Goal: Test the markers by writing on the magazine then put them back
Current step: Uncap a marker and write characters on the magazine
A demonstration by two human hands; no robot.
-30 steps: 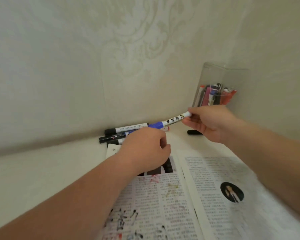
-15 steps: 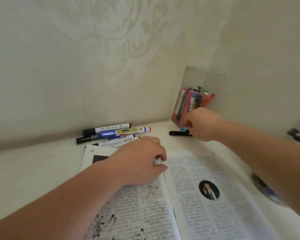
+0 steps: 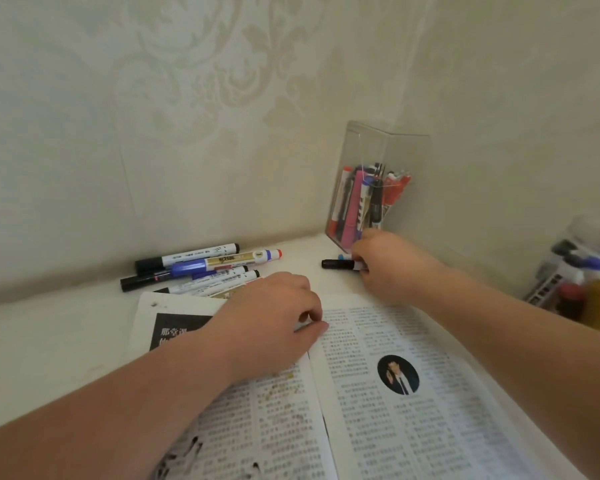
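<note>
White bench [image 3: 49, 341] set in a wallpapered corner. Open magazine [image 3: 378, 410], lying flat on it, printed columns, dark ink scribbles low on the left page. Left hand [image 3: 271, 317] resting on the left page by the fold, fingers loosely curled; whether they pinch the paper, cannot tell. Right hand [image 3: 385, 265] beyond the magazine's top edge, fingers closed round the white barrel of a black-capped marker [image 3: 336, 264] that lies on the bench, cap pointing left. Clear box [image 3: 395, 150], upright in the corner just behind that hand, markers standing inside. Loose markers [image 3: 194, 268], one heap by the wall, the nearest at the left page's top edge. Second clear container [image 3: 568, 237], far right, blurred.
</note>
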